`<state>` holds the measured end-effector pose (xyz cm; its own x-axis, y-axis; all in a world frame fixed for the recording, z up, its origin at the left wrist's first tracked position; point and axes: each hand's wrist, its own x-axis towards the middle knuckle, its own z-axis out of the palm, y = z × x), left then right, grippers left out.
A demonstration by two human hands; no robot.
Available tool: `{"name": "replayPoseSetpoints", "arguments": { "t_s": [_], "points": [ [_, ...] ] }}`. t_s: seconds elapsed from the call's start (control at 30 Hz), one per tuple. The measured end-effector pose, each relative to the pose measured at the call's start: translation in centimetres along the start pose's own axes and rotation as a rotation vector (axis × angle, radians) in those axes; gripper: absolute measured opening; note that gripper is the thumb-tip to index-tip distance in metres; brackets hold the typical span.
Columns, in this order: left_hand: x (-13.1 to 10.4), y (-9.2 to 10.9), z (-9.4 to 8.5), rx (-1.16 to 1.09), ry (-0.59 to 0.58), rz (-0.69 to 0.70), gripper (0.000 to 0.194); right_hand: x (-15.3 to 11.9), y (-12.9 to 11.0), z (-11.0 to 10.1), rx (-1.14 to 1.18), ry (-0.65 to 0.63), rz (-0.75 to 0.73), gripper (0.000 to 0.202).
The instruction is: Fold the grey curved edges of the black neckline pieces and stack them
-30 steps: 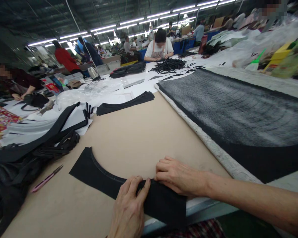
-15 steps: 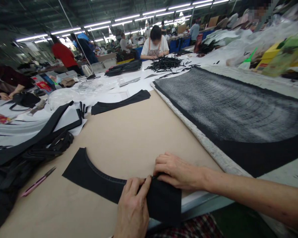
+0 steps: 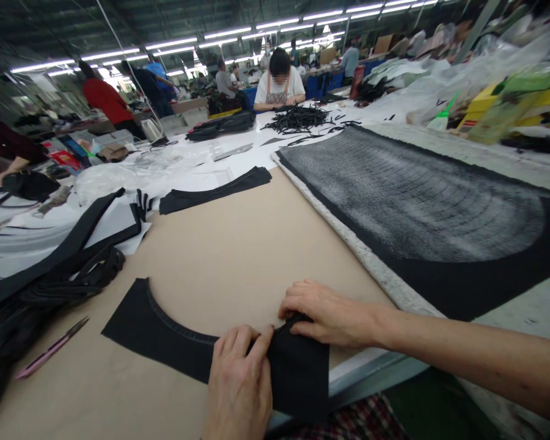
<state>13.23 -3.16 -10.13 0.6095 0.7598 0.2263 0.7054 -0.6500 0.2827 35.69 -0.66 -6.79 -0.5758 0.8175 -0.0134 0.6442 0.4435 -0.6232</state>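
A curved black fabric piece (image 3: 169,348) lies on the brown paper surface (image 3: 238,244), its right end reaching the table's near edge. My left hand (image 3: 241,373) presses on the middle of it, with thumb and fingers at the inner curved edge. Just to the right, my right hand (image 3: 318,315) pinches that same edge, which is folded up under its fingers. A narrow folded band runs along the inner curve to the left of my hands. Pink-handled snips (image 3: 52,349) rest on the paper at the left.
Black fabric strips and pieces (image 3: 73,287) pile up at the left. Another curved black piece (image 3: 215,190) lies farther back. On the right is a large black sheet with a whitish coating (image 3: 421,195). A person (image 3: 279,85) works across the table behind black scraps (image 3: 297,119).
The whole view has shifted slightly, so most things sit farther left. My right hand's fingers have moved a little apart from my left hand along the inner edge, showing more lifted fabric.
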Motion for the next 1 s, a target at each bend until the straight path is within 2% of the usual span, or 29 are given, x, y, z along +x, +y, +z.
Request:
{"name": "replayPoseSetpoints", "arguments": {
  "t_s": [0.13, 0.3, 0.43, 0.53, 0.8, 1.0],
  "points": [
    [1.2, 0.3, -0.1, -0.017, 0.019, -0.052, 0.026, 0.2, -0.2, -0.2, -0.007, -0.031, 0.044, 0.015],
    [3.0, 1.5, -0.2, -0.181, -0.077, -0.145, 0.028, 0.3, -0.1, -0.1, -0.013, -0.033, 0.037, 0.014],
    [3.8, 2.1, -0.5, -0.216, -0.121, -0.169, 0.027, 0.3, 0.2, -0.2, -0.022, -0.028, 0.008, 0.012],
    [3.6, 2.0, -0.3, -0.201, -0.089, -0.121, 0.029, 0.1, 0.5, -0.2, -0.04, -0.02, -0.039, 0.01],
    [1.2, 1.0, 1.7, -0.042, 0.025, 0.133, 0.036, -0.7, 1.6, -0.4, -0.161, 0.013, -0.226, 0.009],
    [0.6, 1.0, 2.1, -0.008, 0.112, 0.195, 0.041, -1.3, 2.1, -0.6, -0.264, 0.005, -0.321, 0.013]
  ]
}}
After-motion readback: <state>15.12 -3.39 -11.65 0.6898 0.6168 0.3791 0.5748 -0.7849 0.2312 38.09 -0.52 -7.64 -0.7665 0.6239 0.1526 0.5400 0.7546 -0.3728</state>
